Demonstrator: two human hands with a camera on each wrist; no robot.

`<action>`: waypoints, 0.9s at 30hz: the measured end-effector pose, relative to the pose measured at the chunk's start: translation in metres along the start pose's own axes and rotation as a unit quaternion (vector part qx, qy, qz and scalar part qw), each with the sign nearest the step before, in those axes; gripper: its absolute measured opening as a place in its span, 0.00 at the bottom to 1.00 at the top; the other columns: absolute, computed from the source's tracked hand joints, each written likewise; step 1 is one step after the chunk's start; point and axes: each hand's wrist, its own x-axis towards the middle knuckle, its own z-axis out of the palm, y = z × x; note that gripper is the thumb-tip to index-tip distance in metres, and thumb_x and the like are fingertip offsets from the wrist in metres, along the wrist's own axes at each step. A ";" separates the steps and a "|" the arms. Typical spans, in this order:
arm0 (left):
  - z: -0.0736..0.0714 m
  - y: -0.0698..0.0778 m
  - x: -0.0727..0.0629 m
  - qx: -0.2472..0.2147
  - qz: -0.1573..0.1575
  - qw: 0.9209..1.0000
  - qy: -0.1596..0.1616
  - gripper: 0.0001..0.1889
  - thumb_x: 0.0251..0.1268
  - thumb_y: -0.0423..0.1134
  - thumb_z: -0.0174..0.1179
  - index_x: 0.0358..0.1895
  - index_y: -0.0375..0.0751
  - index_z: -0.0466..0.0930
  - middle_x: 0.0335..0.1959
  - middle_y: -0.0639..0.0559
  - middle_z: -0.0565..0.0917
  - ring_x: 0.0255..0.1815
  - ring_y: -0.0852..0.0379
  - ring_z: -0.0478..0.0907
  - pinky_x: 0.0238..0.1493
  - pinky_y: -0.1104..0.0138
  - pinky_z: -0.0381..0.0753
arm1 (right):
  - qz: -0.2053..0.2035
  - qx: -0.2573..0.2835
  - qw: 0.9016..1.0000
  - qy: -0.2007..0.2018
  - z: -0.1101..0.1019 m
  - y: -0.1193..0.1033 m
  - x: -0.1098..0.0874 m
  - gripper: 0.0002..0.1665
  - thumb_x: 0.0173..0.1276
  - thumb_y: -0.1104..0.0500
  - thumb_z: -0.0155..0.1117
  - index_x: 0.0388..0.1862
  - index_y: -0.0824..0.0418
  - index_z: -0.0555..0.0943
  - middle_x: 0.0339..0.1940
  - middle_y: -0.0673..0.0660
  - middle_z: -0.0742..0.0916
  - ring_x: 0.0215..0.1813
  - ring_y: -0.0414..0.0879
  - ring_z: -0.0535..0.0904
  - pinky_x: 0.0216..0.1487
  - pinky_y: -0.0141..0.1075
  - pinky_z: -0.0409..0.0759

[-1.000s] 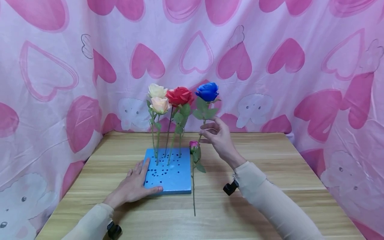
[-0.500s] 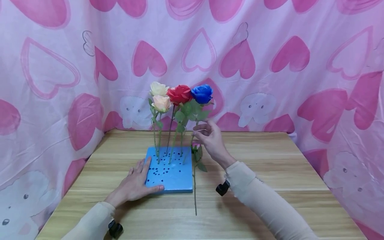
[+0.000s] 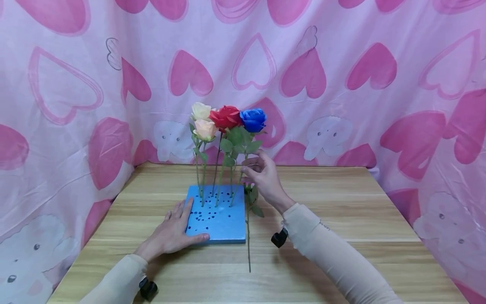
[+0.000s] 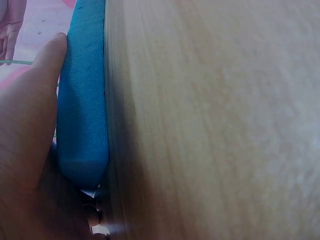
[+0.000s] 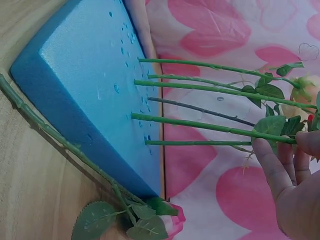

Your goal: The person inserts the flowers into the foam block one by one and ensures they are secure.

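Note:
My right hand point(image 3: 267, 181) pinches the stem of a blue rose point(image 3: 253, 120) between thumb and fingers, below its leaves. In the right wrist view the held green stem point(image 5: 210, 127) meets the top of a blue foam block point(image 3: 228, 228) pricked with small holes. How deep it sits cannot be told. My left hand point(image 3: 172, 230) rests against the block's near left corner, thumb along the front edge and fingers along the left side. A red rose point(image 3: 225, 117), a cream rose point(image 3: 201, 111) and a peach rose point(image 3: 205, 129) stand upright in the block, among several stems.
A pink rosebud point(image 5: 172, 220) on a long stem point(image 3: 249, 249) lies on the wooden table point(image 3: 322, 270), alongside the block's right edge. Behind the table hangs a pink heart-patterned cloth point(image 3: 341, 25).
My right hand has moved left and slightly down with the blue rose, bringing its stem from right of the block onto the block's top. The left hand keeps its place on the block.

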 end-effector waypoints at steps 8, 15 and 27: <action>0.000 0.000 0.001 0.001 0.000 1.000 -0.001 0.74 0.62 0.85 0.62 0.94 0.40 0.35 0.91 0.26 0.47 0.92 0.26 0.43 0.87 0.27 0.42 | 0.007 -0.014 1.000 -0.009 -0.001 0.003 -0.003 0.30 0.81 0.72 0.67 0.76 0.55 0.77 0.55 0.66 0.88 0.49 0.57 0.90 0.55 0.66 0.90; 0.000 0.000 0.001 -0.002 -0.003 1.000 -0.003 0.73 0.63 0.85 0.63 0.94 0.40 0.35 0.91 0.25 0.47 0.92 0.26 0.42 0.87 0.27 0.41 | 0.016 -0.021 1.000 -0.012 0.001 0.008 -0.004 0.25 0.82 0.69 0.68 0.73 0.59 0.77 0.55 0.74 0.86 0.53 0.69 0.88 0.57 0.64 0.90; -0.001 0.001 0.001 -0.003 -0.005 1.000 -0.005 0.73 0.62 0.85 0.62 0.94 0.41 0.35 0.91 0.25 0.46 0.92 0.26 0.42 0.87 0.27 0.41 | 0.025 -0.013 1.000 -0.011 0.002 0.011 -0.007 0.24 0.81 0.70 0.69 0.72 0.62 0.78 0.51 0.71 0.87 0.50 0.61 0.89 0.53 0.54 0.94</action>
